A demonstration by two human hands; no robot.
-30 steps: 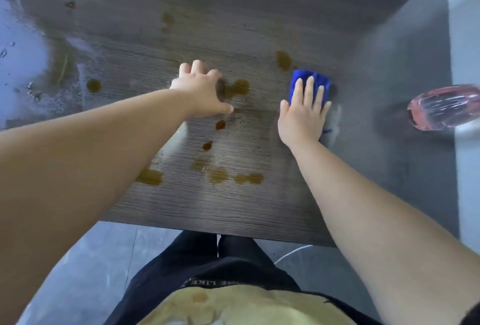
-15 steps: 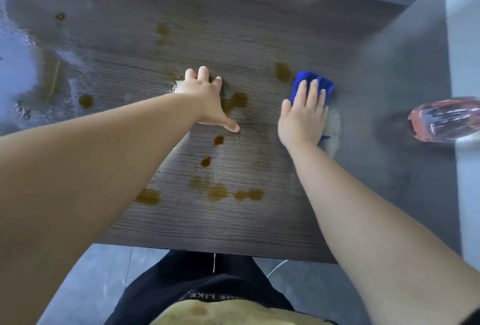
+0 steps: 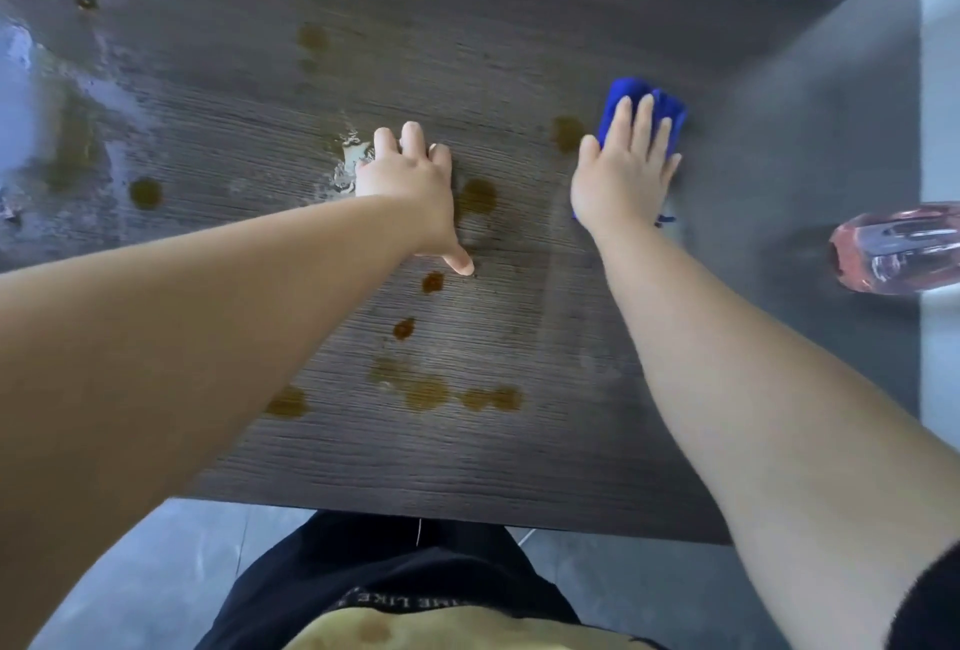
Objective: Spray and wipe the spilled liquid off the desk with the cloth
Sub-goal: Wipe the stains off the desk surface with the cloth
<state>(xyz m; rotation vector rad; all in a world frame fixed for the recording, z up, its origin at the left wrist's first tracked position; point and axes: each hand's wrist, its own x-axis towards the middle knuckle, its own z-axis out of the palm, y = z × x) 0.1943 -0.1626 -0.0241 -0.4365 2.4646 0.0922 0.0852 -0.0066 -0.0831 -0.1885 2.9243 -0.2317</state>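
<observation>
Blue cloth (image 3: 672, 114), bunched, flat on the desk (image 3: 519, 452) toward its right side, pressed down under the right hand (image 3: 621, 181), fingers straight and spread over it rather than curled round it. Just left of the cloth, one brown drop (image 3: 566, 132), untouched. Further left, a larger blot (image 3: 475, 197) right beside the left hand (image 3: 410, 186), planted palm-down on the wood, fingers extended, thumb out toward the near edge, holding nothing. By its fingertips, a pale wet patch (image 3: 348, 163) (spray or foam, hard to say). Nearer the body, two small drops (image 3: 432, 281) and a loose row of blots (image 3: 426, 392), all round-edged and unsmeared. Farther out: one spot (image 3: 145, 192) at the left, another spot (image 3: 311, 38) toward the back, and a broad wet sheen (image 3: 67, 140) with brownish streaks along the left edge. Pink bottle (image 3: 898, 246) at the far right, well apart from both hands. Judged from all this: spraying probably done at least in part, given the wet areas; wiping barely begun and confined to the right side, with no brown visible just right of the cloth. Left to do: nearly everything, namely the drop by the cloth, the central blot, the small drops, the near row, the outlying spots and the streaky left edge.
</observation>
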